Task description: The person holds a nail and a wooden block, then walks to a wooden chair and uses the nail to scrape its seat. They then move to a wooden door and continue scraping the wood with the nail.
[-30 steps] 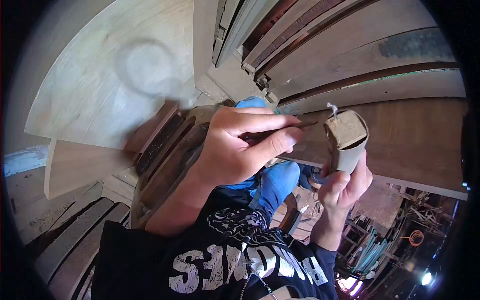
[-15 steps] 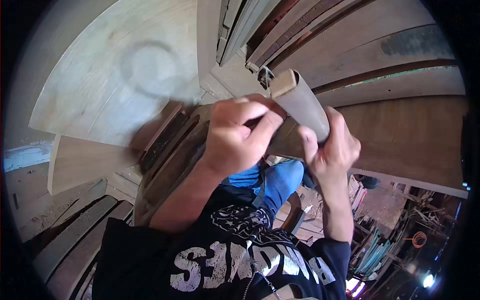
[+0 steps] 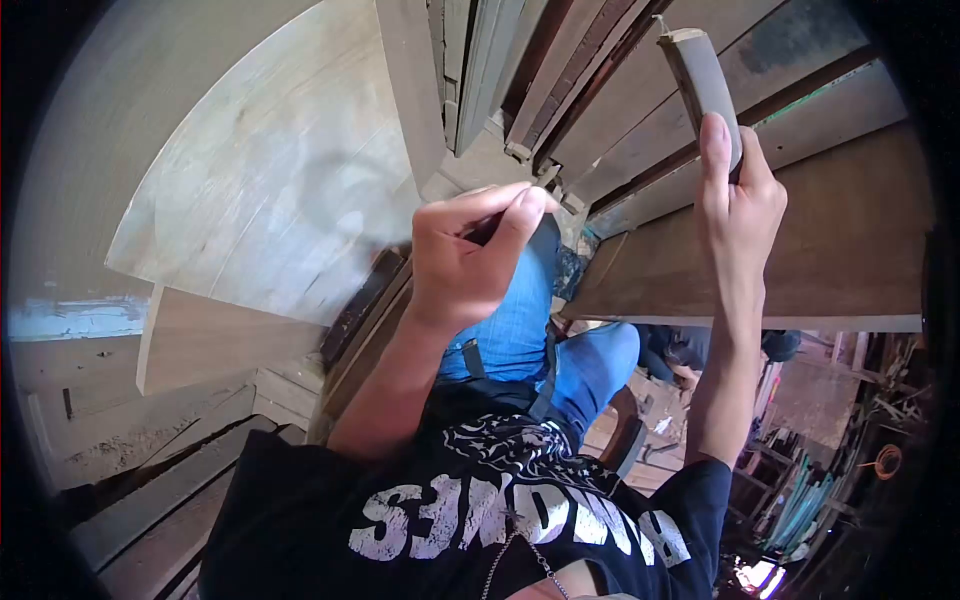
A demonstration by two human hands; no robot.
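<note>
My right hand (image 3: 740, 195) holds up a short wooden block (image 3: 705, 80) with a smooth grey outer face, its thumb lying along the block and the other fingers behind it. The block's pale end points up and away, and a thin pale strand sticks out from that end. My left hand (image 3: 478, 250) is closed in front of my legs, thumb and forefinger pressed together. What it holds, if anything, is hidden inside the fingers. The two hands are well apart, and the left one does not touch the block.
A large curved pale wooden panel (image 3: 270, 160) stands at the left, with a smaller board (image 3: 220, 345) below it. Long planks (image 3: 790, 235) lie at the upper right. Beyond them, part of another person (image 3: 685, 350) shows. Green-blue strips (image 3: 800, 505) stand at the lower right.
My right hand has moved up and to the right with the block, away from my left hand. My left hand stays closed near the same place. The view has shifted slightly.
</note>
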